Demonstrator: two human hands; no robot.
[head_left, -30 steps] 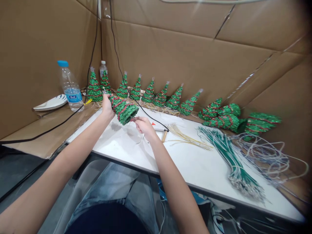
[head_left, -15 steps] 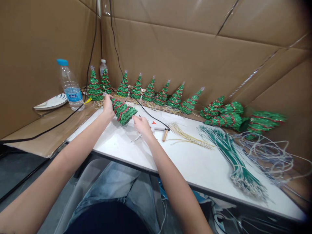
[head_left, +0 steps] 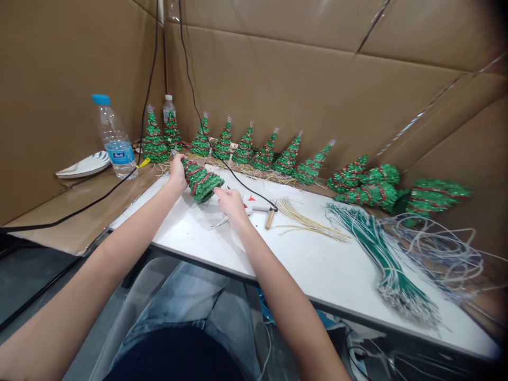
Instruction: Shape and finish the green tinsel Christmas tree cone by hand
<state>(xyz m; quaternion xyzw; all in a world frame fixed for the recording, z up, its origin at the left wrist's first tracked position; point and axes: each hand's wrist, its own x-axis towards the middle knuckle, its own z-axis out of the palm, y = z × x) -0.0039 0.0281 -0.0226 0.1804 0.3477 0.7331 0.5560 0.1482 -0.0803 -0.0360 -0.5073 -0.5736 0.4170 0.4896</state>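
My left hand grips the narrow upper end of a small green tinsel tree with red trim, held tilted on its side just above the white table. The fingers of my right hand are pinched at the tree's wide base, on a thin wire or thread that I cannot make out clearly. A row of several finished green trees stands upright behind, along the cardboard wall.
A water bottle and white plate sit at left. A black cable crosses the table to a wooden-handled tool. Yellow strands, a green wire bundle, white wire loops and lying trees fill the right.
Both hands have lowered the tree slightly toward the table and turned it more upright. My right hand has moved closer to the tree's base.
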